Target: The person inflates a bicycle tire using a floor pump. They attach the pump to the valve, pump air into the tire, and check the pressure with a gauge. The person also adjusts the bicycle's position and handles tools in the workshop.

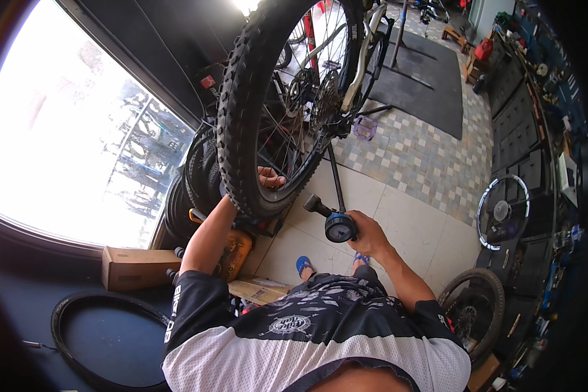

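A bicycle wheel with a knobby black tire (234, 124) stands raised in front of me, still on a bike. My left hand (270, 178) reaches around the tire's far left side. Its curled fingers show through the spokes, close to the lower rim, and whatever they pinch is too small to make out. Lower and to the right, my right hand (367, 233) grips a tire inflator gun (340, 227) with a round dial gauge and a dark blue body. The inflator is apart from the wheel. At the hub sits a cassette (326, 98), with a purple pedal (365, 128) beyond.
Several tires (193, 173) hang under the window at left. A cardboard box (137, 268) and a loose tire (65, 326) lie on the dark ledge. A stand leg (336, 176) rises behind the inflator. Dark drawers (516, 124) line the right, beside a bare rim (481, 219) and another wheel (496, 287).
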Demonstrator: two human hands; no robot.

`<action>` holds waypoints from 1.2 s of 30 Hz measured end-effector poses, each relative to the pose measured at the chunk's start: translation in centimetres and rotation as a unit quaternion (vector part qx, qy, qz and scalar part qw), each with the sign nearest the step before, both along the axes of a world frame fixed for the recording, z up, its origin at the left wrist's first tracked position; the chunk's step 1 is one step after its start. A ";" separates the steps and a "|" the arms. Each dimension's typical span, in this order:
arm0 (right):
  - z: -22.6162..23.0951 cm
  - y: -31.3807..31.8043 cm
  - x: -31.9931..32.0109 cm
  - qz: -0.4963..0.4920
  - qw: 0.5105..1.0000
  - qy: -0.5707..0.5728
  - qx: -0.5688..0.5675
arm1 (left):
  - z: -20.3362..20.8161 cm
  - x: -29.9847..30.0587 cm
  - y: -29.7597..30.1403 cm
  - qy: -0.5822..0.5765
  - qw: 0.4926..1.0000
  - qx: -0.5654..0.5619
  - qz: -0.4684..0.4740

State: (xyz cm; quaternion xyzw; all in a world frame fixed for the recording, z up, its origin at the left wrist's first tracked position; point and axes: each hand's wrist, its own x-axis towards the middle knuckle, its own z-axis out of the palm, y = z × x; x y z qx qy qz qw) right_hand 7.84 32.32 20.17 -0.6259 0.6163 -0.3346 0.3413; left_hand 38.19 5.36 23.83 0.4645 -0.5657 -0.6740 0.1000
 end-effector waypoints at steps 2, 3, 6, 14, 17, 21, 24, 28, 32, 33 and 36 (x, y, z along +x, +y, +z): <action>0.2 -0.1 0.2 0.002 1.000 -0.003 -0.006 | -2.1 0.8 -1.3 0.084 0.995 0.057 0.006; -0.1 -0.1 0.2 0.000 1.000 -0.005 -0.012 | -1.9 0.7 -1.3 0.089 0.994 0.067 0.002; -0.9 -0.9 0.2 -0.010 1.000 0.011 0.008 | -0.7 0.4 -1.3 -0.002 1.000 0.023 -0.021; -1.8 -3.1 0.9 -0.025 0.998 0.039 0.040 | 3.9 -0.3 0.4 0.096 0.990 0.103 -0.022; -1.9 -2.9 0.9 -0.031 0.998 0.030 0.054 | 5.7 -1.0 1.1 0.084 0.990 0.114 -0.015; -1.9 -2.8 1.1 -0.023 0.998 0.025 0.057 | 4.0 -0.1 0.2 0.033 0.994 0.103 0.002; -2.4 -2.5 1.1 -0.024 0.998 0.021 0.051 | 3.2 0.0 -0.4 0.036 0.993 0.113 -0.013; -3.0 -2.2 1.0 -0.024 0.998 0.018 0.056 | 2.6 0.3 -1.0 0.051 0.989 0.137 -0.039; -3.1 -2.3 0.8 -0.022 0.997 0.019 0.066 | 2.2 0.5 -1.6 0.032 0.991 0.116 -0.053; -3.1 -2.3 0.8 -0.022 0.998 0.020 0.063 | 2.1 0.4 -1.6 0.023 0.994 0.095 -0.047; -3.0 -2.3 0.8 -0.020 0.998 0.019 0.059 | 1.5 -0.4 -1.3 -0.007 1.000 0.000 -0.005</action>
